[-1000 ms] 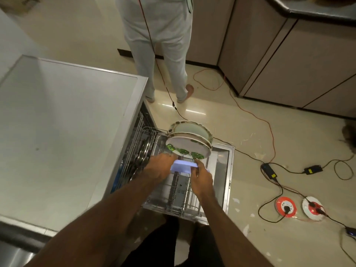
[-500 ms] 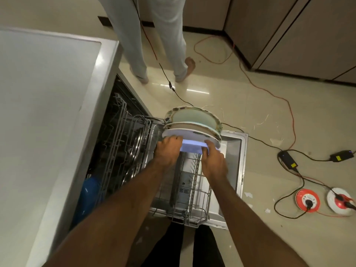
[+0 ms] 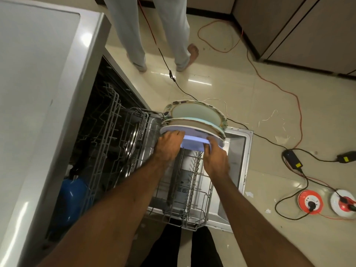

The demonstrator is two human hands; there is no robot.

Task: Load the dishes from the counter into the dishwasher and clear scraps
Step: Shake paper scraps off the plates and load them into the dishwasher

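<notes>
Both hands are down in the pulled-out lower rack (image 3: 194, 191) of the open dishwasher. My left hand (image 3: 169, 145) and my right hand (image 3: 216, 158) each grip an edge of a pale lilac plate (image 3: 193, 144) that stands on edge at the rack's far end. Right behind it stand a white plate (image 3: 192, 129), a teal-rimmed plate and a floral-rimmed plate (image 3: 194, 113), packed close together. The lilac plate's lower part is hidden by my hands and the rack's tines.
The open dishwasher door (image 3: 238, 151) lies flat under the rack. Steel dishes (image 3: 133, 143) sit in the rack's left part and a blue object (image 3: 73, 195) deeper inside. The white counter (image 3: 38, 93) is left. A person (image 3: 150, 31) stands beyond. Cables and plug reels (image 3: 310, 202) cover the floor right.
The hands have lowered the lilac plate down into the rack, against the standing plates. My view has tilted down and moved closer to the dishwasher.
</notes>
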